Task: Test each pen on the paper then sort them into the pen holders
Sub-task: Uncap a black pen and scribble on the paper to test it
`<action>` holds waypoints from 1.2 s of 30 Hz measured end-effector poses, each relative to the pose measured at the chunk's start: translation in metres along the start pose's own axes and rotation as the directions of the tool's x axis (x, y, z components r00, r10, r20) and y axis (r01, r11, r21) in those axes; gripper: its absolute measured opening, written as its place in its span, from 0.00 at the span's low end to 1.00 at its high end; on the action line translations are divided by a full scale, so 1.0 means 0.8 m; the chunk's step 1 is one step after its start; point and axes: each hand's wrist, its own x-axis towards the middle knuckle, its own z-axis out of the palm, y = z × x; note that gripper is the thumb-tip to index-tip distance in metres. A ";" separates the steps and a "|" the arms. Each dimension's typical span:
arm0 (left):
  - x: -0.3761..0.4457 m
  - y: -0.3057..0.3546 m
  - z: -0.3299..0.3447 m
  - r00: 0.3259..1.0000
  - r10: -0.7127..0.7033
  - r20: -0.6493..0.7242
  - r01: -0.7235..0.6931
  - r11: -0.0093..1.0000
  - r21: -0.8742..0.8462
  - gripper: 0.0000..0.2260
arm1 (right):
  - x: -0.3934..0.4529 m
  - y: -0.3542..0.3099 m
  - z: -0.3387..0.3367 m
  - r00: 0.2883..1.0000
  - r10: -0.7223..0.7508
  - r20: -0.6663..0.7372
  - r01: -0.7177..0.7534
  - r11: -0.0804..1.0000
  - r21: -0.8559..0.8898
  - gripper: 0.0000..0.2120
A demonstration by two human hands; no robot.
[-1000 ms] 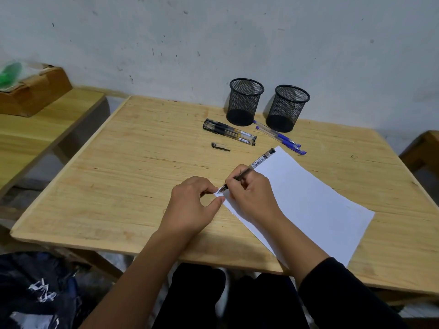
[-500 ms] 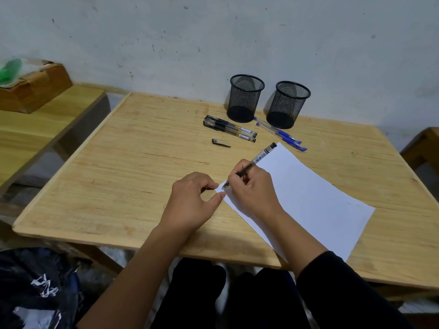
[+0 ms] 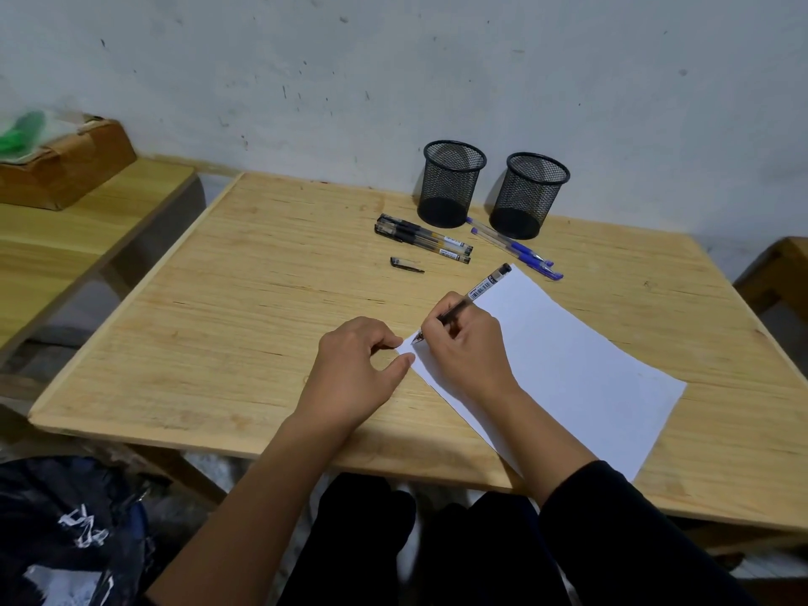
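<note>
A: What is the right hand (image 3: 465, 347) doing?

B: Its grip pinches a black pen (image 3: 470, 299), and the tip rests on the near left corner of the white paper (image 3: 568, 369). The back end of the pen slants up to the right.

A: Has this changed from a second ago?

B: Very little. The pen tip stays at the same corner, and the hand has turned only slightly. I cannot tell if there is a mark on the paper.

A: And the left hand (image 3: 356, 378)?

B: It lies on the tabletop (image 3: 218, 334) just beside the paper. The thumb and forefinger, loosely curled, touch the paper's corner, as before.

A: Where are the other pens?

B: Two black pens (image 3: 422, 240) lie side by side in front of the left pen holder (image 3: 452, 183). Two blue pens (image 3: 516, 249) lie between the holders and the paper, near the right pen holder (image 3: 529, 194). A small black cap (image 3: 406, 264) lies alone, near the black pens. None of them has moved.
</note>
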 end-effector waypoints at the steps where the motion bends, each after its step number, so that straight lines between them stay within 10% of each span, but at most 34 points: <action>1: 0.000 0.000 0.000 1.000 -0.004 0.007 0.004 1.000 -0.001 0.08 | 0.000 -0.001 -0.001 1.000 0.015 -0.009 -0.015 1.000 0.010 0.05; 6: 0.022 0.005 -0.004 0.990 -0.138 0.010 0.139 0.983 -0.118 0.09 | 0.007 -0.015 -0.018 0.926 0.368 0.083 -0.353 0.766 0.538 0.08; 11: 0.095 0.001 0.007 0.996 -0.080 -0.033 0.081 0.996 0.032 0.12 | 0.013 -0.025 -0.033 0.873 0.476 0.109 -0.432 0.649 0.626 0.07; 19: 0.159 -0.017 0.025 0.993 -0.079 0.092 0.053 0.966 0.252 0.09 | 0.037 -0.019 -0.047 0.879 0.475 -0.046 -0.405 0.793 0.456 0.14; 27: 0.117 0.018 -0.004 0.994 -0.109 0.003 0.107 0.971 -0.215 0.04 | 0.052 -0.028 -0.045 0.941 0.319 -0.112 -0.233 0.852 0.469 0.03; 36: 0.091 0.039 -0.020 0.994 -0.112 0.001 0.105 0.924 -0.368 0.05 | 0.045 -0.046 -0.041 0.964 0.258 -0.062 -0.194 0.845 0.498 0.08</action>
